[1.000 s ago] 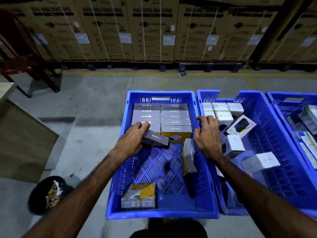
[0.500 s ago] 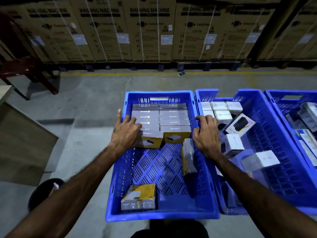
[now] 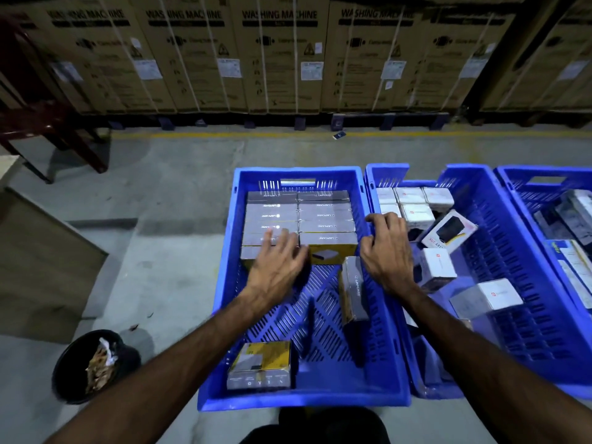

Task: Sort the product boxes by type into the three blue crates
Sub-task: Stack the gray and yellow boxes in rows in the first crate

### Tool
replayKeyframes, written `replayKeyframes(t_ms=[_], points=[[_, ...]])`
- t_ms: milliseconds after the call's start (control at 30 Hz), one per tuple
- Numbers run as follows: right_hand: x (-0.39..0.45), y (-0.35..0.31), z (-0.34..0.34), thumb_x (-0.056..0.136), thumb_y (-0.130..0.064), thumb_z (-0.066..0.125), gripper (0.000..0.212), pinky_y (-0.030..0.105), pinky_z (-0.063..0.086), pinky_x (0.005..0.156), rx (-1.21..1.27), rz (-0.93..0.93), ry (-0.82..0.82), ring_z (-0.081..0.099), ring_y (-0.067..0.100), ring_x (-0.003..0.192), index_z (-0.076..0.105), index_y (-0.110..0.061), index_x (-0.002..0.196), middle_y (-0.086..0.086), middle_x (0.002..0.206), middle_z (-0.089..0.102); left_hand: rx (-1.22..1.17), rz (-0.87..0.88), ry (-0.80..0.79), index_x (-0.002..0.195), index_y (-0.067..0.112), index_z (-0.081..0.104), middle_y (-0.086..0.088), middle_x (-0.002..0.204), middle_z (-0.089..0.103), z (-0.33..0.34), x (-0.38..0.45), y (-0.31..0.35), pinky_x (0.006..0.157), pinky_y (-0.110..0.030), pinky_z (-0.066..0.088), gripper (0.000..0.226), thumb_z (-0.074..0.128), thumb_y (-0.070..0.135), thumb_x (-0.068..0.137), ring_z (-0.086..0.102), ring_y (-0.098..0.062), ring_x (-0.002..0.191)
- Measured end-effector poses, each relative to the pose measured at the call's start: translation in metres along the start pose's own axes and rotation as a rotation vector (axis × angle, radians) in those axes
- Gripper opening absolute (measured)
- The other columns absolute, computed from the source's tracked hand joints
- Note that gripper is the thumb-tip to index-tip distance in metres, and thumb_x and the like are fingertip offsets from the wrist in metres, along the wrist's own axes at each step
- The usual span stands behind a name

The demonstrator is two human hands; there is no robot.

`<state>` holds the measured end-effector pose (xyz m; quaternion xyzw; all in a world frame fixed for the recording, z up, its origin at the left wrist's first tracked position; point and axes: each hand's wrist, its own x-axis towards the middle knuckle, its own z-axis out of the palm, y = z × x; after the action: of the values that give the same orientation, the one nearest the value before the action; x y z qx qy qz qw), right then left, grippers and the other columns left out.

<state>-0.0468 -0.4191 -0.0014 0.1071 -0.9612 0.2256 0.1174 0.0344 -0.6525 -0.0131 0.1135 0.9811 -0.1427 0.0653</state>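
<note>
The left hand (image 3: 278, 267) lies flat, fingers straight, on the grey boxes (image 3: 299, 219) stacked at twelve o'clock in the left crate (image 3: 221, 283), while the right hand (image 3: 386, 251) curls its grip over the rim shared with the middle crate (image 3: 512, 267) at three o'clock.

bare crate floor (image 3: 320, 315), upright box (image 3: 352, 290) alongside
</note>
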Motion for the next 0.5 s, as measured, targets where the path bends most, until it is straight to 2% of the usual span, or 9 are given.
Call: replayKeyframes(t_ms=[67,167,233,333,433,500], points=[[0.000,0.000,0.000,0.087,-0.015,0.055,0.037,0.041,0.048,0.090,0.003,0.004,-0.007,0.046,0.025,0.110,0.059,-0.013,0.124,0.010,0.115,0.056,0.023,0.092,0.002,0.154,0.010,0.041,-0.026,0.156,0.034,0.006,0.003,0.011,0.123,-0.068,0.019,0.090,0.084,0.034,0.079,0.027,-0.045,0.149],[0.000,0.000,0.000,0.088,-0.016,0.055,0.037,0.041,0.048,0.091,0.002,0.007,-0.013,0.046,0.024,0.112,0.058,-0.014,0.125,0.010,0.117,0.056,0.047,0.124,0.019,0.134,0.008,0.064,-0.020,0.144,0.048,0.004,0.005,0.012,0.121,-0.064,0.025,0.051,0.075,0.028,0.089,0.039,-0.040,0.139],[0.000,0.001,0.000,0.089,-0.017,0.055,0.037,0.041,0.048,0.092,0.000,0.007,-0.013,0.046,0.024,0.112,0.058,-0.014,0.125,0.009,0.117,0.056,0.041,0.131,0.011,0.129,0.009,0.067,-0.015,0.143,0.048,0.000,0.004,0.008,0.114,-0.057,0.034,0.039,0.070,0.025,0.094,0.043,-0.036,0.131],[-0.001,0.001,0.000,0.089,-0.017,0.054,0.037,0.041,0.048,0.091,-0.003,0.004,-0.013,0.046,0.024,0.111,0.059,-0.013,0.125,0.010,0.117,0.056,0.072,0.155,0.006,0.130,0.004,0.063,-0.016,0.139,0.048,0.004,0.006,0.008,0.103,-0.050,0.041,0.039,0.068,0.021,0.095,0.045,-0.033,0.124],[0.000,0.001,0.000,0.088,-0.016,0.054,0.037,0.040,0.048,0.090,-0.003,0.006,-0.006,0.047,0.025,0.111,0.059,-0.012,0.125,0.011,0.117,0.056,0.112,0.148,0.051,0.126,0.002,0.063,-0.015,0.121,0.051,0.014,0.009,0.020,0.091,-0.044,0.042,0.036,0.066,0.019,0.094,0.044,-0.030,0.110],[0.000,0.000,0.000,0.088,-0.015,0.055,0.038,0.042,0.048,0.089,-0.004,0.006,0.002,0.047,0.026,0.110,0.060,-0.011,0.125,0.012,0.117,0.057,0.033,0.151,0.094,0.134,-0.001,0.055,-0.015,0.118,0.050,0.022,0.009,0.032,0.088,-0.044,0.042,0.054,0.069,0.025,0.089,0.044,-0.030,0.107]])
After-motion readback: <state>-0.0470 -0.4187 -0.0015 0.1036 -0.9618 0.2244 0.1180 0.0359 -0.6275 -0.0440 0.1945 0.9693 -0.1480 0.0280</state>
